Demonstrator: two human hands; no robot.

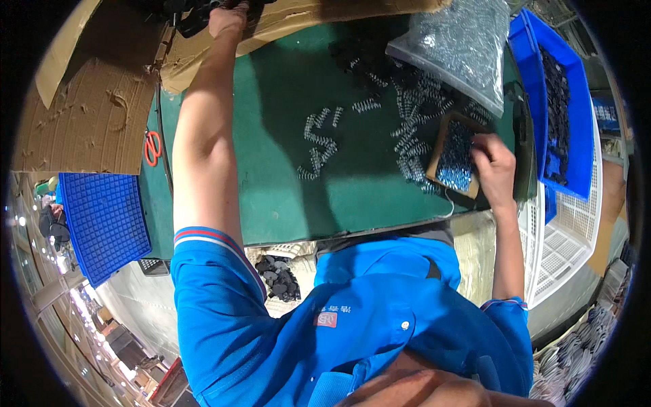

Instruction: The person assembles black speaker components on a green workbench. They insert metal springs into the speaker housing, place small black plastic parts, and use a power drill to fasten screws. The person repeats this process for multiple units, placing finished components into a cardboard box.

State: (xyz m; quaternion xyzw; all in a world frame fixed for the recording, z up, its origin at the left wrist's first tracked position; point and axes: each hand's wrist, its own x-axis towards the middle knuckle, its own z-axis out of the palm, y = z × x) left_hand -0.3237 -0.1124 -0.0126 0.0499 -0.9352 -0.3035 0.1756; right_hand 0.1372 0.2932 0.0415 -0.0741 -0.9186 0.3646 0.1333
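My left arm stretches far forward, and my left hand (228,22) is among black parts (193,15) at the top edge of the view. Its fingers look curled, but what they hold is hidden among the dark pieces. My right hand (496,166) is at the right side of a small cardboard box (439,146) filled with small shiny metal pieces (454,159). Its thumb and fingers are pinched together over the box's edge; anything between them is too small to make out. Metal coil springs (409,125) lie in a heap left of the box, with more springs (319,146) in mid-table.
A clear plastic bag (454,54) of metal parts lies at the far right of the green table (285,203). Beyond the right edge stands a blue bin (586,122) of black parts. On the left are a cardboard box (88,122), red-handled scissors (152,148) and a blue crate (108,224).
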